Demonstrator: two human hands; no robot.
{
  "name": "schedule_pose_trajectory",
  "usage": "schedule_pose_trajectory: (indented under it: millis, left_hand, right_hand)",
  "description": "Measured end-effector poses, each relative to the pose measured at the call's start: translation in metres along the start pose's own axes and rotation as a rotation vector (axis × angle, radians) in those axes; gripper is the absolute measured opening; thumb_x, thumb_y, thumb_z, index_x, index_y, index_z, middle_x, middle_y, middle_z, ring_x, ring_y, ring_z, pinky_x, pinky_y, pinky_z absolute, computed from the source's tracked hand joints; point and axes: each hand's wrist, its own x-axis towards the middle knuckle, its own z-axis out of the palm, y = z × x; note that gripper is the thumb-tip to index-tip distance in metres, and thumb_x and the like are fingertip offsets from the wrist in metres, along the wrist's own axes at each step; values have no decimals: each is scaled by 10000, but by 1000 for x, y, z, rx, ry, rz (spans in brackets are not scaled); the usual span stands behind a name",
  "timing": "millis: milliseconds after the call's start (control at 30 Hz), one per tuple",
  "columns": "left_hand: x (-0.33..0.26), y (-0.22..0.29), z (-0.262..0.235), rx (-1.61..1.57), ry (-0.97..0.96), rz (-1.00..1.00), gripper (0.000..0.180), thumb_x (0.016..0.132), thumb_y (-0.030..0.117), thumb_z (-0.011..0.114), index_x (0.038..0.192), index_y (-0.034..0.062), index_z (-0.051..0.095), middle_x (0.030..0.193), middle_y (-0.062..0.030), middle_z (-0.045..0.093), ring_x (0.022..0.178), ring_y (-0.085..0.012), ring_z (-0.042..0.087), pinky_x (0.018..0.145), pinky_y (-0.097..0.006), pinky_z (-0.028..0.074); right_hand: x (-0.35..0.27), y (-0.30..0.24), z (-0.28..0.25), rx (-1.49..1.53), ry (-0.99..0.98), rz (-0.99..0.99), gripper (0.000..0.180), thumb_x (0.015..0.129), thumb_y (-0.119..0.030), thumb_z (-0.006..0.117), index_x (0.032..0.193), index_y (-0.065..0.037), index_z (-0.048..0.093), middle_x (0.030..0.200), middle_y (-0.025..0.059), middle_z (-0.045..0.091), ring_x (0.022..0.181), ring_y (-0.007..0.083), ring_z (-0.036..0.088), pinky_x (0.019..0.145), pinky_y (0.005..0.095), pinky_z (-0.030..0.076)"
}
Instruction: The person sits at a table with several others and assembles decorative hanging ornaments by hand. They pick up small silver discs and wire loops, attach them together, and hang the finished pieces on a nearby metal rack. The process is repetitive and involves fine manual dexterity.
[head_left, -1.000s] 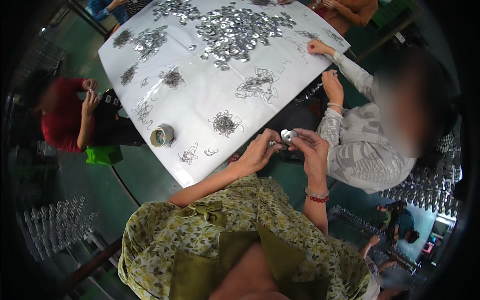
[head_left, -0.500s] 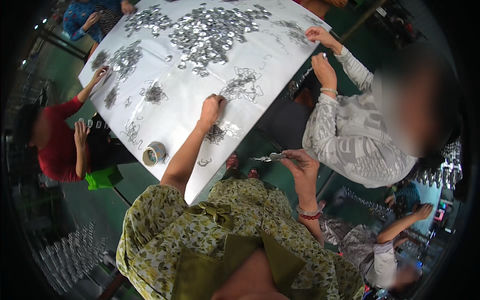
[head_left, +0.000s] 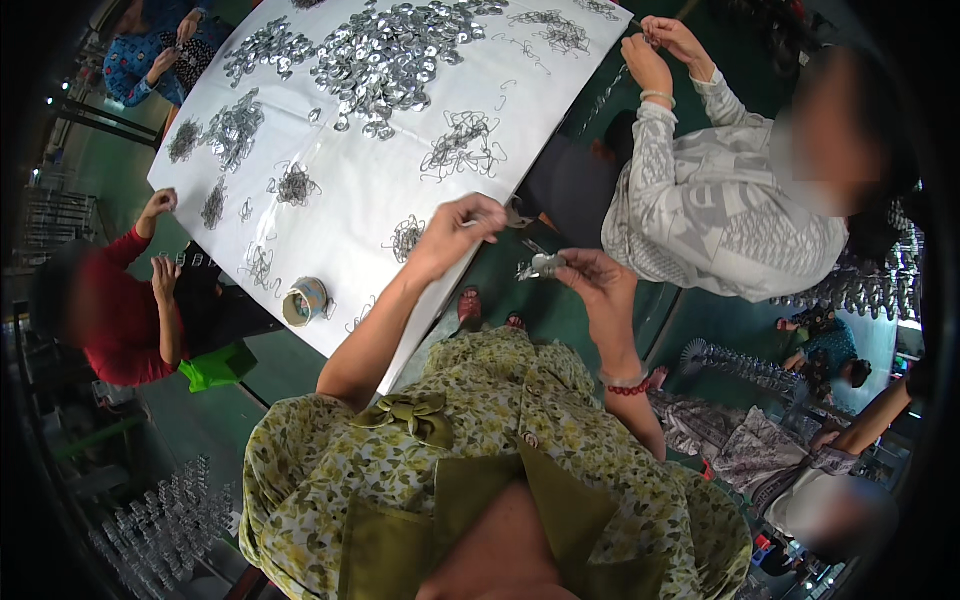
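My right hand (head_left: 606, 292) pinches a small stack of shiny round metal discs (head_left: 546, 265) off the table's edge, in front of my body. My left hand (head_left: 458, 232) is raised over the table edge close to those discs, its fingers pressed together. A small grey piece shows by its fingertips, too blurred to name. Beside that hand a small heap of bent wire hooks (head_left: 407, 239) lies on the white-covered table (head_left: 350, 180). Farther off are a larger heap of wire hooks (head_left: 463, 148) and a broad pile of round metal discs (head_left: 385, 65).
A small round tub (head_left: 304, 302) stands near the table's left edge. Co-workers sit around: a person in red (head_left: 125, 310) at left, one in a grey-white top (head_left: 720, 205) at right, one in blue (head_left: 150, 55) at far left. A green bag (head_left: 218, 367) hangs by the left person.
My left hand has moved right and away from the hook heaps, toward the discs in my right hand. My right hand has risen slightly, still holding its discs.
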Motion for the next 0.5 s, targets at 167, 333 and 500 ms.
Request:
schedule_pose_trajectory:
  millis: [167, 333, 500]
  left_hand:
    - [-33, 30, 44, 277, -92, 174, 104, 836, 89, 643, 902, 16, 610, 1078, -76, 550, 904, -126, 553, 796, -271, 441]
    - [-37, 23, 63, 521, 39, 284, 97, 806, 78, 653, 883, 31, 618, 1066, -84, 561, 938, -190, 565, 792, -303, 443]
    - [-44, 21, 83, 571, 171, 306, 117, 762, 60, 663, 852, 13, 604, 1043, -134, 556, 1005, -301, 524, 837, -365, 428]
  right_hand:
    - [1, 4, -6, 107, 2, -33, 196, 758, 41, 677, 949, 58, 638, 858, 85, 666, 775, 115, 626, 736, 229, 505]
    - [-4, 5, -13, 79, 26, -100, 187, 750, 49, 686, 932, 53, 644, 864, 85, 661, 773, 109, 624, 719, 220, 508]
    - [-9, 8, -18, 29, 39, -193, 174, 755, 49, 684, 925, 51, 643, 846, 73, 654, 768, 104, 620, 701, 214, 512]
